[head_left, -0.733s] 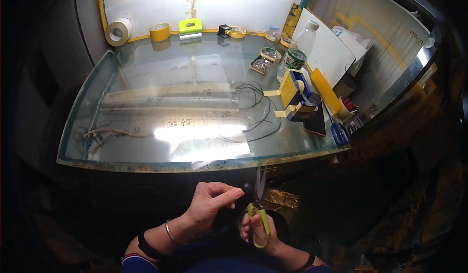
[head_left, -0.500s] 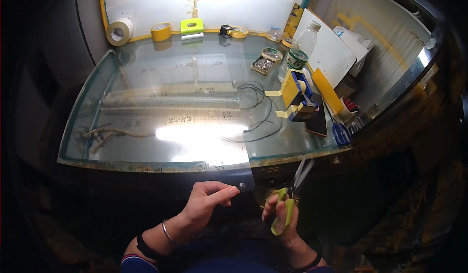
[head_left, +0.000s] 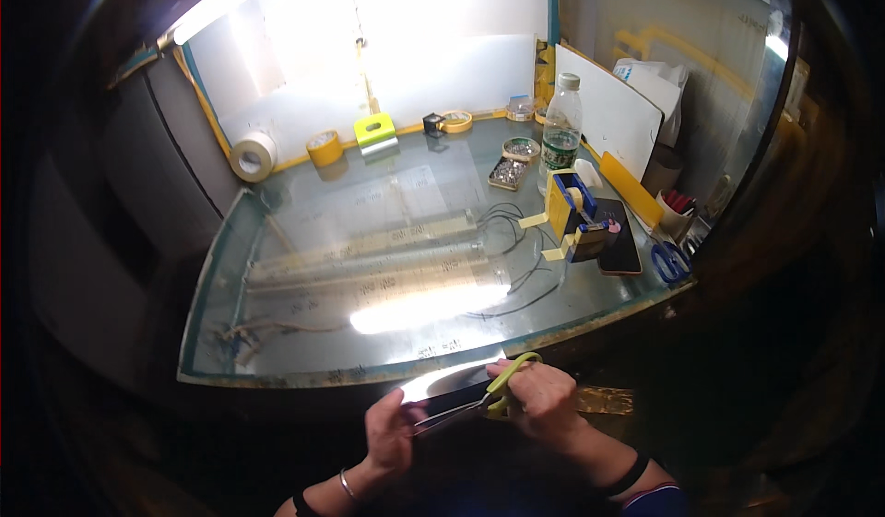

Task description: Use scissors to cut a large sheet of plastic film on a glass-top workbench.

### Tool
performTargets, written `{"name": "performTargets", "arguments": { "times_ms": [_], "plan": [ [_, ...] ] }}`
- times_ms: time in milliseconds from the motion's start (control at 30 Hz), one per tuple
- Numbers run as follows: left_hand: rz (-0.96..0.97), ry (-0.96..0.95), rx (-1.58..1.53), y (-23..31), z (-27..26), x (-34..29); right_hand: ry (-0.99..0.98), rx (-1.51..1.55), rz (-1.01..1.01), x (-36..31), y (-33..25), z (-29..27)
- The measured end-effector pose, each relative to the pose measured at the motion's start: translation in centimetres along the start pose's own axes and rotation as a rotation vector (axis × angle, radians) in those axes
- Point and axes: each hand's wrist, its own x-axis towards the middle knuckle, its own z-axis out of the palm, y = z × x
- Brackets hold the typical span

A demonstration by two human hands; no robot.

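My right hand (head_left: 546, 399) is closed round the lime-green handles of a pair of scissors (head_left: 502, 388). Their slim metal blades point left and slightly down, and the tips reach my left hand (head_left: 391, 432). That hand's fingers are bent and a little blurred at the near edge of a clear plastic film (head_left: 461, 390), which appears pinched there. Glare covers part of the film, and it is dark below. My right fingertips lie close to the film's right end; whether they touch it I cannot tell. The film lies just in front of the glass tabletop (head_left: 304, 351).
Along the back stand tape rolls (head_left: 324, 148) and a lime-green hole punch (head_left: 375, 133). To the right are a plastic bottle (head_left: 562, 130), a small box of metal bits (head_left: 508, 172), a tape dispenser (head_left: 572, 213), a phone (head_left: 619, 245) and blue-handled scissors (head_left: 671, 263). Thin cables (head_left: 516, 240) curl nearby.
The scissors have swung from pointing up to pointing left, towards my left hand. Both hands have moved lower at the left and closer together. The view has shifted, showing more of the back wall.
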Motion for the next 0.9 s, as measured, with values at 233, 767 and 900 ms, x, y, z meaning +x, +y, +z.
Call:
{"name": "performTargets", "arguments": {
  "times_ms": [233,767,900],
  "plan": [
    [0.522,0.224,0.081,8.3,-3.8,-0.6,0.127,0.085,0.066,-0.4,-0.1,0.4],
    [0.501,-0.165,0.897,15.8,7.8,11.4,-0.135,1.402,0.925,-0.5,-5.8,3.9],
    [0.409,-0.294,0.797,14.0,6.8,11.9,-0.149,1.437,1.065,-1.2,-5.0,3.8]
  ]
}}
